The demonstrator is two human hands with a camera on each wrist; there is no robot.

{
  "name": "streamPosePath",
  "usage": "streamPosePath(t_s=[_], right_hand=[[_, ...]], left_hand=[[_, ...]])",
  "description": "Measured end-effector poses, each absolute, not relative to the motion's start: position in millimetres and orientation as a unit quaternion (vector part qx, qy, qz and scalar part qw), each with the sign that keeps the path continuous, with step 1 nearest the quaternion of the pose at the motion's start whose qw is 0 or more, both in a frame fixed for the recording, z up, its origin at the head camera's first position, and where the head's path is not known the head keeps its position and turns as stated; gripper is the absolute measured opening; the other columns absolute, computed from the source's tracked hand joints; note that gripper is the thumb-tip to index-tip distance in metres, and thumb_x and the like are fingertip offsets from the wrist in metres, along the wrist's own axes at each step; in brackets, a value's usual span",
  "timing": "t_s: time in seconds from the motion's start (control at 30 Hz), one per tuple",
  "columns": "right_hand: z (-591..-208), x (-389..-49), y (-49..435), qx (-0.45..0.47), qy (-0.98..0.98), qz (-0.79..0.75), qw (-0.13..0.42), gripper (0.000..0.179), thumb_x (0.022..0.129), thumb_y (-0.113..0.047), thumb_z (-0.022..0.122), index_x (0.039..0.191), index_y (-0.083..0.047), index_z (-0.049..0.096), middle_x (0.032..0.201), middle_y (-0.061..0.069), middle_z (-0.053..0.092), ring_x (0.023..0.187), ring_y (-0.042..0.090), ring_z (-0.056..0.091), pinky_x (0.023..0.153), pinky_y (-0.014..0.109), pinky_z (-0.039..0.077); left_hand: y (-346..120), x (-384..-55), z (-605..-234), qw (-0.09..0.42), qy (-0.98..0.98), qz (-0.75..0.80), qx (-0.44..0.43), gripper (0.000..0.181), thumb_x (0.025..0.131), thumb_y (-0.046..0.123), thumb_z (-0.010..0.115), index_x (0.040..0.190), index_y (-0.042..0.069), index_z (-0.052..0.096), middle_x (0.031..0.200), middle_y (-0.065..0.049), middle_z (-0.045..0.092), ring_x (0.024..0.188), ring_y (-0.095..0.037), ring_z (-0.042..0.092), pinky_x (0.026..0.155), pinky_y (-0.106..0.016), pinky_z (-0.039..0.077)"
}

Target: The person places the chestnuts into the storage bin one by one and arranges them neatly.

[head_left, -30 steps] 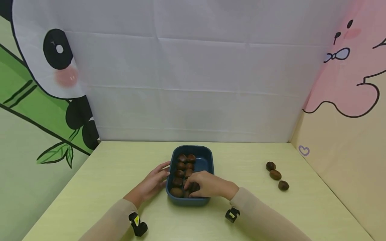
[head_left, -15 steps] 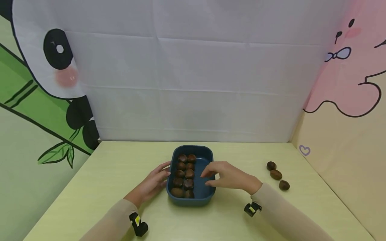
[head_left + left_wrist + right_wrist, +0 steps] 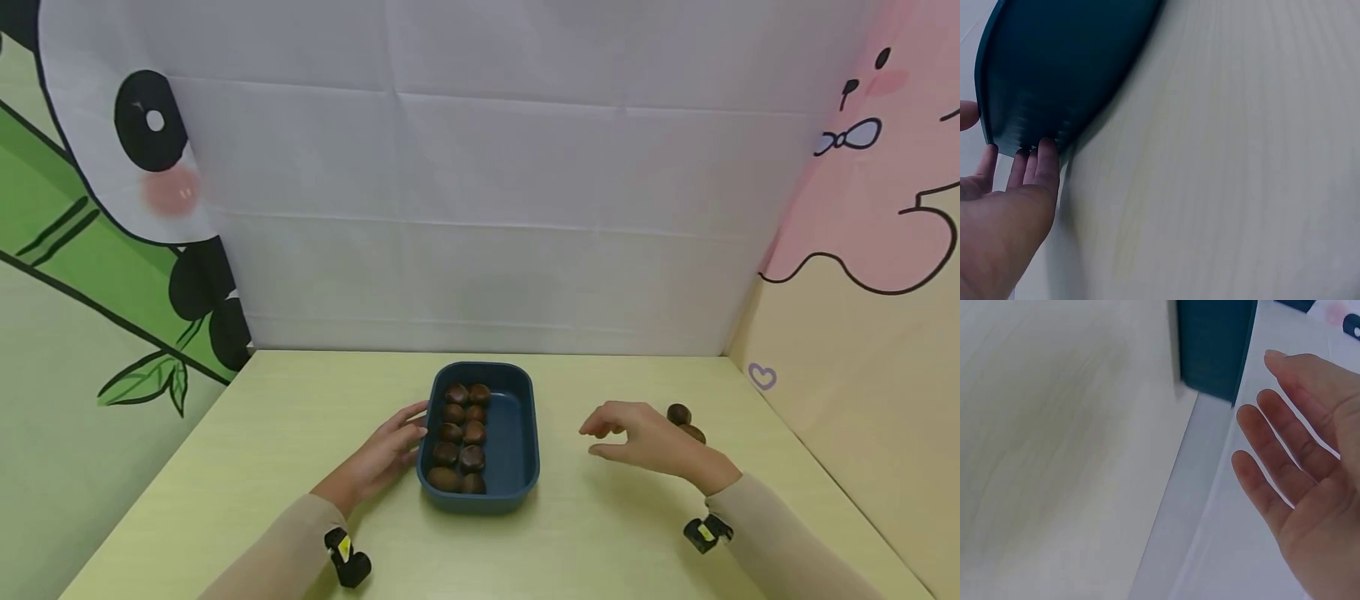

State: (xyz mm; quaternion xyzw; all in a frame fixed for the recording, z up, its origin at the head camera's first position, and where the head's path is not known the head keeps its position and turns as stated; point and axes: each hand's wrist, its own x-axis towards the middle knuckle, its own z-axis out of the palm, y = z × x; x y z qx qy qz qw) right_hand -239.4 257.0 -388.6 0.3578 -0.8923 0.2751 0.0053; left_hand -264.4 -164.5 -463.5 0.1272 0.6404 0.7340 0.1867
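Observation:
A dark blue rectangular box (image 3: 516, 442) stands on the table, with two columns of brown chestnuts (image 3: 472, 458) along its left half. The right half of its floor is bare. My left hand (image 3: 382, 458) rests its fingertips against the box's left wall; in the left wrist view those fingers (image 3: 1049, 164) are nearly straight on the box's side (image 3: 1066, 62). Between the box and the loose chestnuts (image 3: 678, 414) at the right, my right hand (image 3: 648, 442) hovers with thumb and fingers apart. Nothing is held in that palm (image 3: 1322, 512). The hand and forearm cover part of the loose chestnuts.
The pale yellow table (image 3: 330, 392) ends at a white cloth panel (image 3: 487, 283) at the back. Walls with painted cartoon figures flank it on both sides. Each wrist carries a small black camera (image 3: 348, 562).
My right hand has left the box and moved right, toward the loose chestnuts, partly covering them. A second column of chestnuts came into view as it withdrew. My left hand stays against the box.

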Motion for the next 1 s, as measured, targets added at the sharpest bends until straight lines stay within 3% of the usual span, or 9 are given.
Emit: streamPosePath(t_s=[0.2, 0.47, 0.67, 0.83, 1.0], right_hand=[[-395.0, -233.0, 296.9, 0.305, -0.913, 0.27, 0.038, 0.021, 0.091, -0.022, 0.075, 0.111, -0.02, 0.071, 0.105, -0.012, 0.068, 0.094, 0.014, 0.066, 0.082, 0.04, 0.055], [-409.2, -227.3, 349.3, 0.223, -0.93, 0.287, 0.053, 0.021, 0.092, -0.024, 0.074, 0.109, -0.012, 0.072, 0.104, 0.001, 0.071, 0.092, 0.012, 0.067, 0.081, 0.037, 0.056], [-417.4, -222.9, 373.5, 0.193, -0.941, 0.268, 0.076, 0.019, 0.092, -0.021, 0.074, 0.109, -0.012, 0.073, 0.101, -0.002, 0.072, 0.09, 0.013, 0.066, 0.076, 0.038, 0.054], [-423.6, -218.6, 389.3, 0.146, -0.948, 0.28, 0.038, 0.02, 0.092, -0.021, 0.074, 0.109, -0.011, 0.072, 0.106, 0.004, 0.071, 0.094, 0.023, 0.065, 0.072, 0.036, 0.052], [-429.8, -215.7, 399.0, 0.104, -0.95, 0.295, -0.011, 0.025, 0.092, -0.027, 0.074, 0.11, -0.01, 0.072, 0.111, 0.008, 0.069, 0.095, 0.024, 0.065, 0.075, 0.04, 0.052]], left_hand=[[-164.1, -264.1, -462.0, 0.188, 0.641, 0.733, 0.129, 0.057, 0.107, 0.01, 0.038, 0.159, 0.005, 0.017, 0.155, -0.026, 0.032, 0.134, -0.027, 0.046, 0.106, -0.039, 0.04], [-164.1, -263.4, -460.7, 0.187, 0.64, 0.735, 0.121, 0.057, 0.106, 0.009, 0.039, 0.159, 0.005, 0.018, 0.157, -0.026, 0.03, 0.135, -0.029, 0.044, 0.107, -0.04, 0.039], [-164.6, -263.8, -461.6, 0.189, 0.637, 0.737, 0.121, 0.058, 0.105, 0.009, 0.04, 0.159, 0.005, 0.017, 0.157, -0.026, 0.03, 0.134, -0.028, 0.045, 0.107, -0.04, 0.039], [-164.1, -263.0, -461.6, 0.187, 0.637, 0.738, 0.125, 0.059, 0.105, 0.01, 0.041, 0.159, 0.005, 0.017, 0.157, -0.026, 0.029, 0.135, -0.028, 0.044, 0.107, -0.04, 0.039], [-164.0, -261.3, -460.1, 0.186, 0.635, 0.739, 0.127, 0.061, 0.105, 0.011, 0.043, 0.159, 0.004, 0.017, 0.159, -0.025, 0.026, 0.137, -0.03, 0.042, 0.108, -0.041, 0.038]])
